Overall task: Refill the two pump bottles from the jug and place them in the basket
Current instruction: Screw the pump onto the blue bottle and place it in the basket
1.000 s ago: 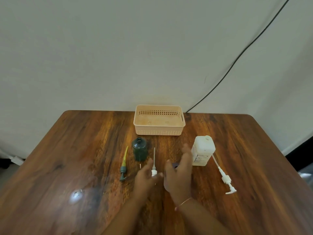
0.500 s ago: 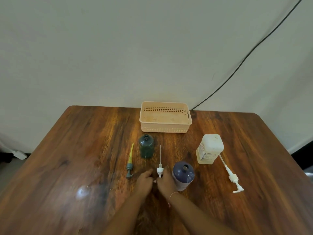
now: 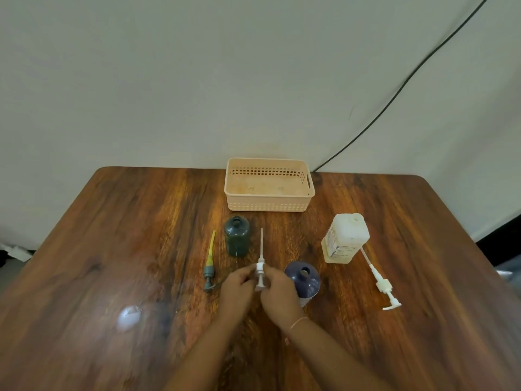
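- A person's left hand (image 3: 235, 286) and right hand (image 3: 277, 292) meet near the middle of the tabletop (image 3: 141, 235). The fingertips of both pinch the collar of a white pump head (image 3: 260, 268), whose dip tube points toward the far edge. Whether the pump lies on the wood or is raised off it cannot be told.
- The dark blue pump bottle (image 3: 303, 277) stands uncapped just beside the right hand, its round mouth open.
- The dark green pump bottle (image 3: 237, 237) stands uncapped between the hands and the basket. How much liquid either bottle holds cannot be read through the tinted walls.
- The green bottle's likely pump, a grey head with a yellow tube (image 3: 210, 263), lies flat on the wood just to its left.
- The pale refill jug (image 3: 345, 238) stands upright toward the right edge with its top open. Its own long white pump (image 3: 382, 280) lies beside it, the tube end close to the jug's base.
- The peach plastic basket (image 3: 267, 206) sits at the middle of the far edge, against the wall, with nothing in it.
- As things lie, the opening stage looks finished: both bottles and the jug have their pumps off.
- No sign of pouring shows, and the jug stands well apart from both hands.
- The rest of the job appears to lie ahead: filling each bottle from the jug, screwing both pumps back on, and setting the two bottles in the basket.
- A black cable (image 3: 394, 97) runs down the wall behind the tabletop's far right corner.
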